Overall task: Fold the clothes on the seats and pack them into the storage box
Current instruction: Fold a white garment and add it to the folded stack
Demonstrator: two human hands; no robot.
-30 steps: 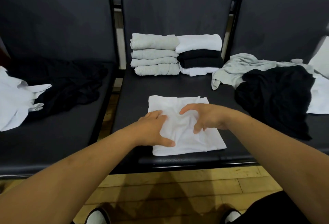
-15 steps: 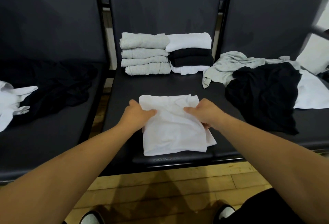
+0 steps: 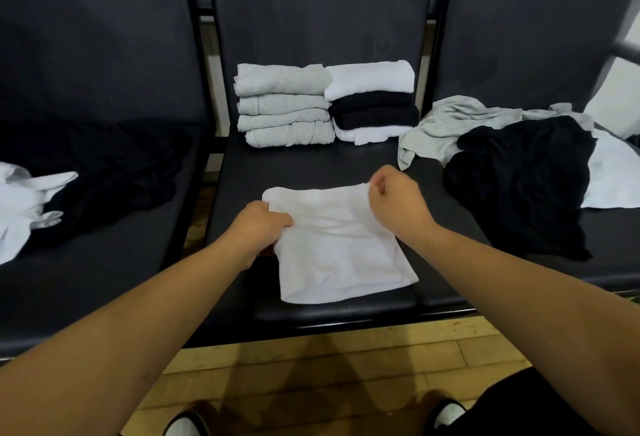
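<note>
White shirt folded on the middle seat, left side gripped by the left hand — fingertips hidden under cloth, far right corner pinched by the right hand — moved up from the right edge since earlier.

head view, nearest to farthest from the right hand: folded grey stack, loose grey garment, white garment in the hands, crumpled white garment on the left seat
1. white garment, front of the middle seat, pinched by the right hand
2. loose grey garment, right seat, just beyond the hand
3. folded grey stack, back left of the middle seat
4. crumpled white garment, left seat, farthest
</note>
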